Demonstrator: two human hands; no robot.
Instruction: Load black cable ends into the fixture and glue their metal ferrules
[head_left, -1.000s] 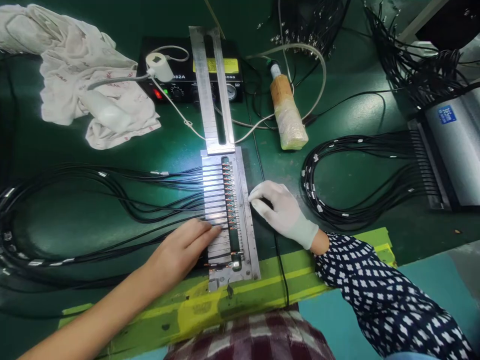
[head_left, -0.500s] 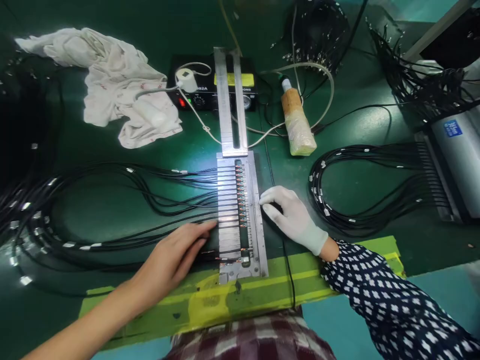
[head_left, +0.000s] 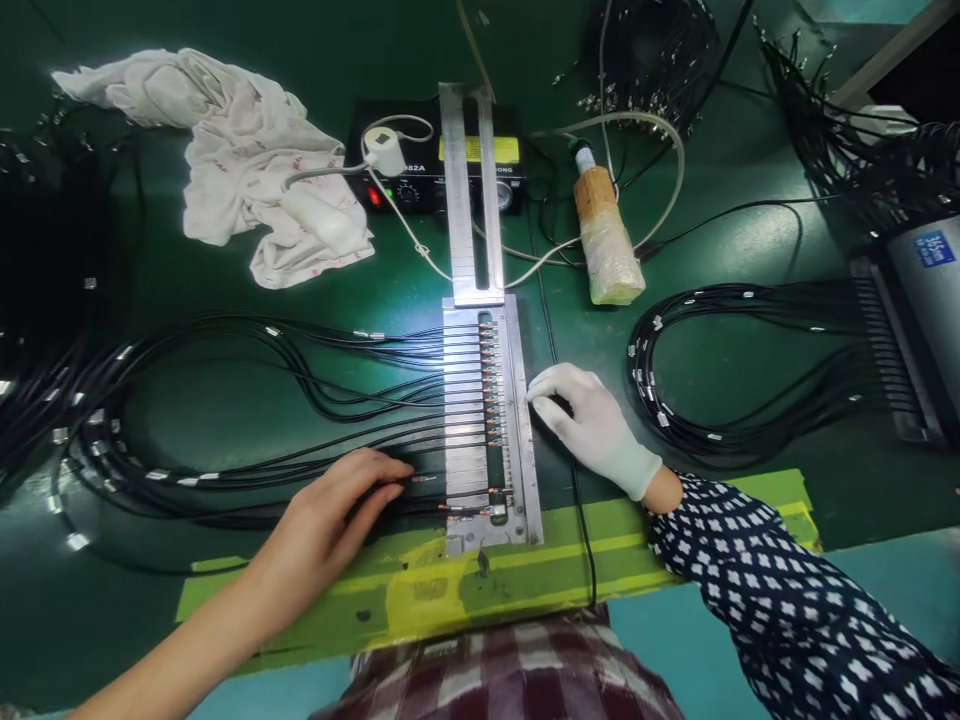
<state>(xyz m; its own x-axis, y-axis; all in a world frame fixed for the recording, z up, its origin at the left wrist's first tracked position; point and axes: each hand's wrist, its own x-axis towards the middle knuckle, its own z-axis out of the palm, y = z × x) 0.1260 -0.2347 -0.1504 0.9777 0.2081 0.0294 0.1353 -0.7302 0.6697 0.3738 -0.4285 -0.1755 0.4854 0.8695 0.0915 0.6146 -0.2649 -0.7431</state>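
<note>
My bare left hand pinches a black cable near its end. The cable's bare connector tip points right, just left of the metal fixture. Several black cables lie side by side in the fixture's grooves, their copper-coloured ends over the dark slot. Near the bottom, further cable ends lie beside a gap in the row. My right hand, in a white glove, has its thumb and fingers curled in at the fixture's right edge, touching it. A slotted metal plate extends from the fixture's top.
A black control box with a red switch stands behind. Left of it lies a crumpled white cloth. A wrapped bottle-like tool lies at right, near looped cables and a grey machine. Yellow-green tape covers the table's front edge.
My left hand has drawn back slightly from the fixture, and a cable tip now shows beyond its fingers. The right hand stays at the fixture's edge. The view has shifted a little.
</note>
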